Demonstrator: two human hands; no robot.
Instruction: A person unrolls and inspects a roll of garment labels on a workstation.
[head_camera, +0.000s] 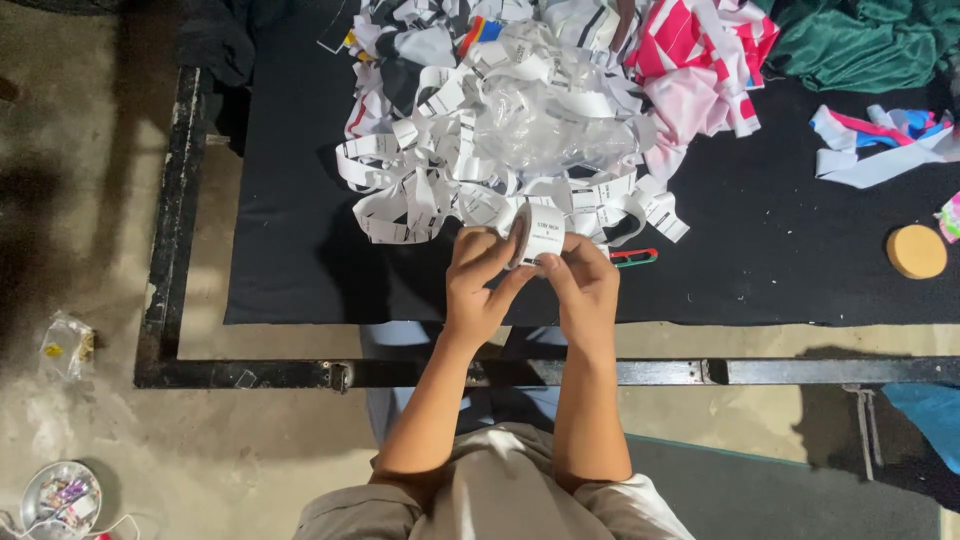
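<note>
Hands first, in the head view: my left hand (482, 285) and my right hand (582, 290) meet over the near edge of the bench (300, 200), and the fingers of both are grasping one small roll of white label tape (537, 235) between them, left from nine o'clock, right from five o'clock. The roll stands on edge just at six o'clock of a loose heap of white label strips (480, 150). Red scissors (634, 257) lie at three o'clock, just beside my right hand. Pink and white fabric (705, 60) sits at one o'clock, green cloth (865, 40) beyond it, and a round tan disc (916, 251) well apart at three o'clock.
</note>
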